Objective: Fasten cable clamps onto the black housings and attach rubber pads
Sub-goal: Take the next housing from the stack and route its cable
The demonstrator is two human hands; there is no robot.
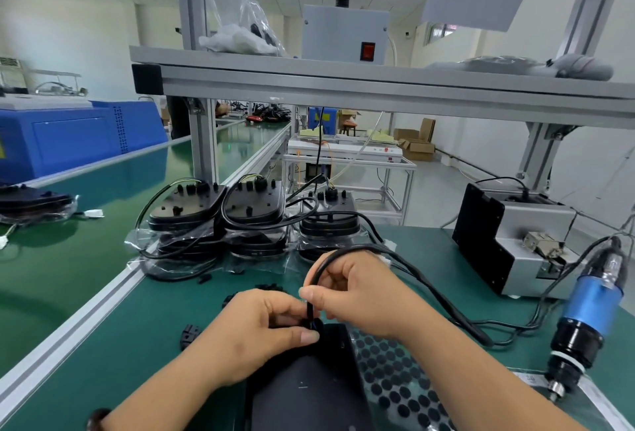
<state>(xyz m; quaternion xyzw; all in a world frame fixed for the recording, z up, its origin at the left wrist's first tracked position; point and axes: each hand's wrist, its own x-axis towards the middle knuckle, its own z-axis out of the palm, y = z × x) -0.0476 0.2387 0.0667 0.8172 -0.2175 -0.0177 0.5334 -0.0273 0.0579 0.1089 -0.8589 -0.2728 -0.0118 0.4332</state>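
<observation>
A black housing (pixel 309 386) lies flat on the green mat in front of me. My left hand (pixel 261 327) grips its far left corner, thumb pressed by the cable entry. My right hand (pixel 357 296) pinches the black cable (pixel 429 289) just above where it meets the housing; the cable loops over the hand and trails off to the right. A small black part at the entry is mostly hidden by my fingers. A sheet of round black rubber pads (pixel 395 375) lies under and right of the housing. Loose black cable clamps (pixel 189 332) lie left on the mat.
Stacks of bagged black housings (pixel 220 221) with cables stand behind my hands. A blue electric screwdriver (pixel 584 314) hangs at the right, by a grey screw feeder (pixel 512 238). An aluminium rail (pixel 68 327) edges the bench at left; a conveyor and blue machine (pixel 68 135) lie beyond.
</observation>
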